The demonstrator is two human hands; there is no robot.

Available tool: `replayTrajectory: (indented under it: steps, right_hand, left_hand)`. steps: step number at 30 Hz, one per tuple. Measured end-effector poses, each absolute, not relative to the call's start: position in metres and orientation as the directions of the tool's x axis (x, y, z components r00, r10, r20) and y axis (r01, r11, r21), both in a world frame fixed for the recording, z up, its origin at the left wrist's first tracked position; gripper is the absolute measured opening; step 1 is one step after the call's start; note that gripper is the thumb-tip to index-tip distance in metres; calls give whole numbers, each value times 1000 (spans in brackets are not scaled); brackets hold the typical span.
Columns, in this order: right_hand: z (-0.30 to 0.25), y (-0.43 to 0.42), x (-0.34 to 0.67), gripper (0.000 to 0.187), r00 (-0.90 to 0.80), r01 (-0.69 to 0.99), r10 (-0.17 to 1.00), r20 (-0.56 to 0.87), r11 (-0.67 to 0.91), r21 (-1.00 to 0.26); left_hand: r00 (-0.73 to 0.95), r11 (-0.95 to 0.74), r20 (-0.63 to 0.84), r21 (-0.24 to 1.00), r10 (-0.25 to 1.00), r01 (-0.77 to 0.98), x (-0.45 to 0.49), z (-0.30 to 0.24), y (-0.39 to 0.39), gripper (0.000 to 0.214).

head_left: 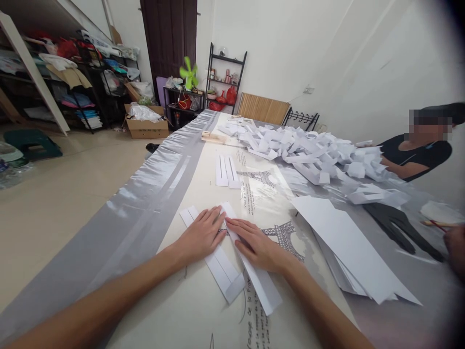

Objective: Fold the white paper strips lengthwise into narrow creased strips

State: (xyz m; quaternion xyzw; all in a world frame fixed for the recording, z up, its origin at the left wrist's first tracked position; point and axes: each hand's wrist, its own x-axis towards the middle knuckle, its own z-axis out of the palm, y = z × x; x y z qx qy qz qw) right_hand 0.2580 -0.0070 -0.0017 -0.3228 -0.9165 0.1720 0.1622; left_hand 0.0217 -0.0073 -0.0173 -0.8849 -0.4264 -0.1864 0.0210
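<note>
My left hand [204, 233] lies over a folded white paper strip [224, 272], its fingers stretched toward the top of a second strip. That second folded paper strip [264, 290] slants down to the right under my right hand [259, 245], which rests with its fingers extended across the crease. Neither hand is wrapped round anything. Both strips lie on a cream cover printed with Eiffel Tower drawings [288, 237]. Farther up the table is a pair of slotted white paper pieces [222, 170], apart from my hands.
A large heap of folded paper [308, 150] spreads over the table's right side. Nearer are a stack of white sheets [348, 242] and dark fabric [394, 225]. A wooden block [215, 137] lies farther up. A person [417, 155] sits at right; another hand [455, 247] shows at the right edge.
</note>
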Motion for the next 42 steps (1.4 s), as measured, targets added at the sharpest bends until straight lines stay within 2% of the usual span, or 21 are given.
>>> replayTrajectory:
  steps: [14,22,33,42]
  right_hand:
    - [0,-9,256,56,-735,546,654,178,727,-417]
    - [-2,-8,257,56,-738,548,652,172,729,-411]
    - [1,-32,266,60,-749,566,638,176,755,-330]
    - [-4,-40,266,61,-748,593,641,172,762,-261]
  left_hand:
    - [626,-658,213,149,750,738,17,-19,-2,59]
    - [653,-689,258,78,712,721,18,-9,-2,56]
    - [650,-694,267,120,712,710,15,-6,0,53]
    - [650,-683,228,108,724,723,16,-2,0,52]
